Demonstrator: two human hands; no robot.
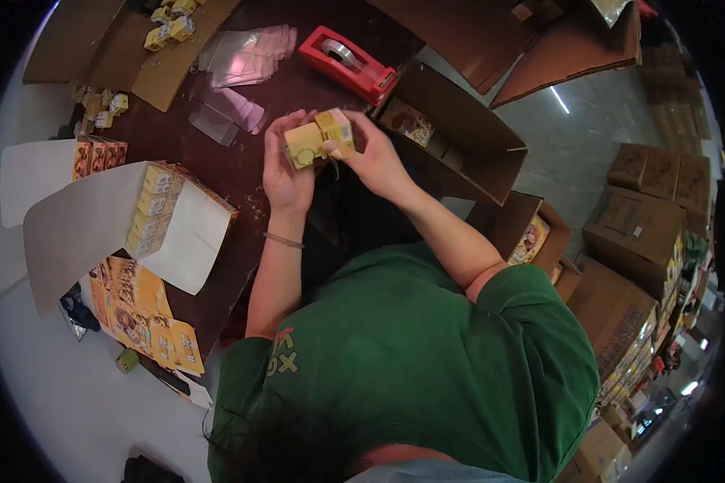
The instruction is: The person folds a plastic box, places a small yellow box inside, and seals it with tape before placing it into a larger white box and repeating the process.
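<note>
My left hand (288,179) is closed around a small yellow box (304,146) with a round printed mark on its side. Fingers of my right hand (376,161) grip a second small yellow box (335,127), its thumb pressing on the front. The two boxes meet side by side above the dark table's edge. Past them on the table lie a pink plastic sleeve (244,110) and a spread stack of clear plastic bags (254,56). Behind my right hand stands a red tape dispenser (348,66) with a roll in it.
At left, an open white-lined display carton (195,227) holds a row of small yellow boxes. Flattened orange printed cartons (141,310) lie nearer me. An open cardboard box (479,153) stands at right, with stacked brown cartons (636,217) on the floor beyond.
</note>
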